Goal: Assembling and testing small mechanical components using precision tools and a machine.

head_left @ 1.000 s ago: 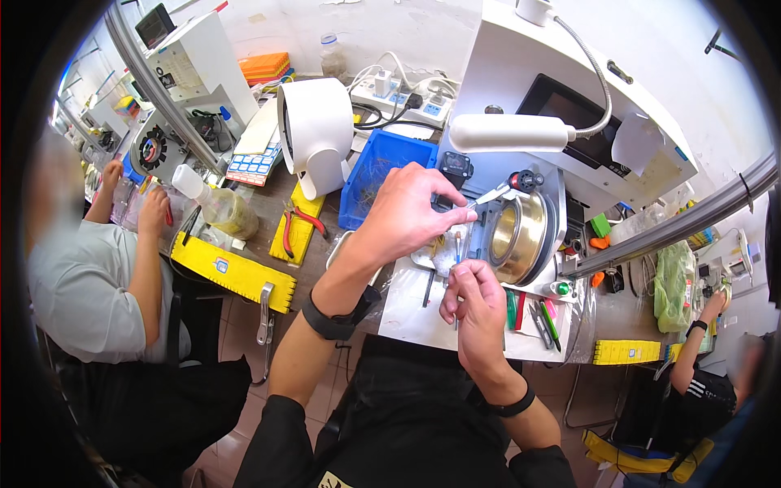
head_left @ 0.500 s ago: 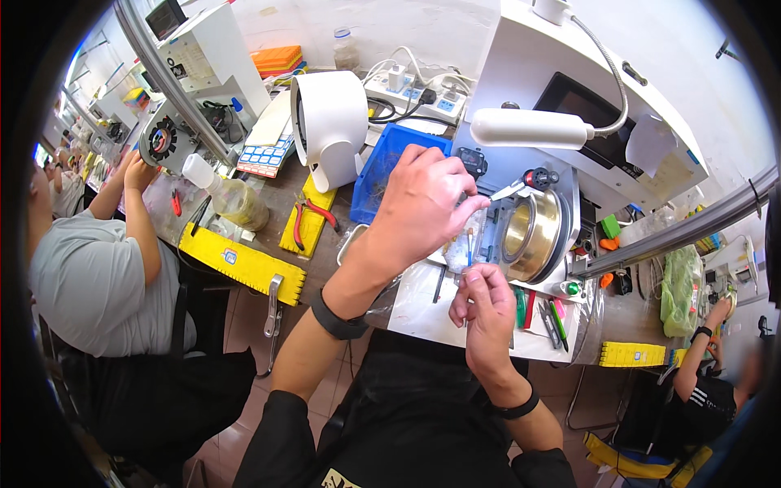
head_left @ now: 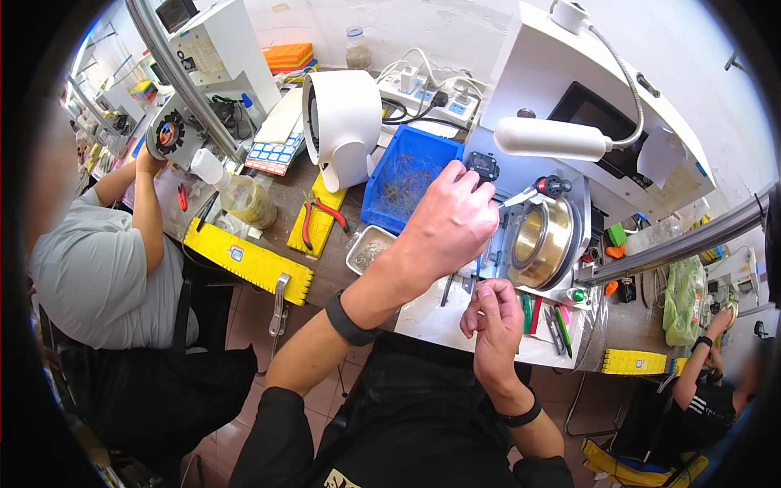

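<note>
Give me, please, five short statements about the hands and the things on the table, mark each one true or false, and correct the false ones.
1. The left hand is higher in the picture than the right hand. True.
2. The right hand is spread flat. False: the fingers of the right hand are curled.
3. The blue tray is to the left of the gold spool. True.
4. The red-handled pliers lie on a blue board. False: the red-handled pliers lie on a yellow board.
5. A black band is around the left wrist. True.
</note>
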Available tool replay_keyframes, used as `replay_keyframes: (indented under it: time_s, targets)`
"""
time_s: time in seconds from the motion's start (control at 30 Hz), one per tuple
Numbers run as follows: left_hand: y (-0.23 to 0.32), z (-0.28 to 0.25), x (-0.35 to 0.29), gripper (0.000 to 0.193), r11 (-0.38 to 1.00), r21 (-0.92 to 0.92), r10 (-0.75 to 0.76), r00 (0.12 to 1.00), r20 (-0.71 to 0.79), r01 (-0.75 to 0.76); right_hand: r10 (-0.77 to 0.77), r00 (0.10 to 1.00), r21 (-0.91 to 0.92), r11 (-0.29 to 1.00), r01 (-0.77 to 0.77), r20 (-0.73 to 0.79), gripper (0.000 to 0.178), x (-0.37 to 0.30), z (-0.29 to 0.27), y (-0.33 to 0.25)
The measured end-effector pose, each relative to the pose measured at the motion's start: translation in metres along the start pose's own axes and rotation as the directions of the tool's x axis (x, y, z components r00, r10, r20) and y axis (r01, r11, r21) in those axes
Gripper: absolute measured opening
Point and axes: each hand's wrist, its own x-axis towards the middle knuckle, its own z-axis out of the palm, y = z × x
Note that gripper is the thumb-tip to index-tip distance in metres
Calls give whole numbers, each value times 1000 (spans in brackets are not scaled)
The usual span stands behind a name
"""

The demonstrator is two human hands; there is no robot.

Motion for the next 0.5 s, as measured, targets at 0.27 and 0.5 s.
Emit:
replay_keyframes:
  time_s: [0.27, 0.5]
  targets:
    - [8, -19, 3, 11, 876, -428, -249, 968, -4, 224, -19, 1000, -5, 1000, 20, 11, 13, 0, 4, -3]
    - [22, -64, -7, 30, 140, -856, -263, 853, 452, 497, -139, 990, 38, 990, 139, -6, 16, 1, 8, -26]
